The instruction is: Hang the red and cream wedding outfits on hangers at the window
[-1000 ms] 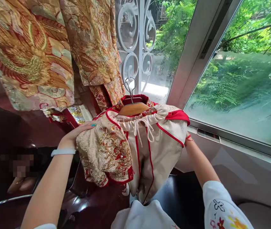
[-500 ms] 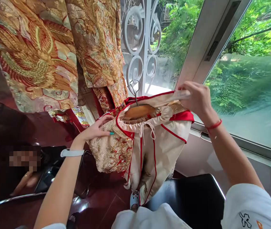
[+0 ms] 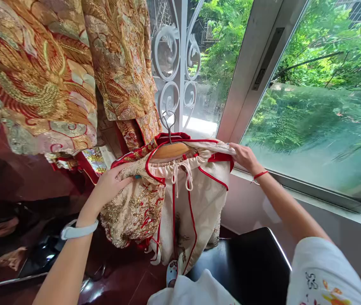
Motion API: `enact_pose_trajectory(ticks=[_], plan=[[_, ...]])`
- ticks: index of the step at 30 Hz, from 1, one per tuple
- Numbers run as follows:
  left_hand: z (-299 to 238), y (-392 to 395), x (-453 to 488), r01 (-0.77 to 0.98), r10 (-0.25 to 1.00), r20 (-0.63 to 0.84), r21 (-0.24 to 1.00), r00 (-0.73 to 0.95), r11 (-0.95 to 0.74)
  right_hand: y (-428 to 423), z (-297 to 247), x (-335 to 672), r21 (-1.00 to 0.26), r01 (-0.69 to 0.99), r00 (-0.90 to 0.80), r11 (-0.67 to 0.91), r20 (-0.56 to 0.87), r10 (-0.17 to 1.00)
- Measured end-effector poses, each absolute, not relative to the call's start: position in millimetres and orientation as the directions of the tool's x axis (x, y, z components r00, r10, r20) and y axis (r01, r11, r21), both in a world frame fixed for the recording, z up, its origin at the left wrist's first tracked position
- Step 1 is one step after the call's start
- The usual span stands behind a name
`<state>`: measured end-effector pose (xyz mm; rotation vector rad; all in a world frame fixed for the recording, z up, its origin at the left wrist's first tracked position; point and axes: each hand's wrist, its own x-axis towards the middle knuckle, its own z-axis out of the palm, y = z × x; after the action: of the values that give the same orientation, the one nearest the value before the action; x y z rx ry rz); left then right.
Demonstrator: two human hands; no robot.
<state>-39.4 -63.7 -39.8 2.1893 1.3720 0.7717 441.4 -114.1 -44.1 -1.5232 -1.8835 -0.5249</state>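
Note:
A cream embroidered garment (image 3: 180, 203) with red piping and a tied drawstring (image 3: 182, 176) hangs on a wooden hanger (image 3: 169, 150) with a metal hook. Gold and red beadwork covers its left side. My left hand (image 3: 112, 184) is closed around the garment's upper left edge, some fingers hidden by the cloth. At the upper right corner, my right hand (image 3: 244, 156) pinches the red-trimmed edge, which stretches taut toward the hanger.
Gold and red embroidered garments (image 3: 40, 84) hang at the upper left. White scrolled ironwork (image 3: 180, 63) stands before the window (image 3: 310, 127). A black chair seat (image 3: 244, 258) is below at right. Another person's hand (image 3: 10, 258) shows at lower left.
My right hand has moved down and left, pulling the garment's right edge lower. My left hand has shifted left and slightly down on the cloth. The view has turned a little to the right.

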Motion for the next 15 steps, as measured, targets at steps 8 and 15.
enact_pose_trajectory(ticks=[8, 15], plan=[[-32.7, -78.7, -34.6, 0.798, 0.951, 0.181, 0.518, 0.250, -0.308, -162.1, -10.9, 426.2, -0.216, 0.970, 0.126, 0.115, 0.843, 0.524], [-32.5, -78.7, -24.0, 0.840, 0.952, 0.224, 0.458, 0.207, -0.290, -173.8, -148.8, 383.9, -0.509, 0.853, 0.318, 0.115, 0.681, 0.659]])
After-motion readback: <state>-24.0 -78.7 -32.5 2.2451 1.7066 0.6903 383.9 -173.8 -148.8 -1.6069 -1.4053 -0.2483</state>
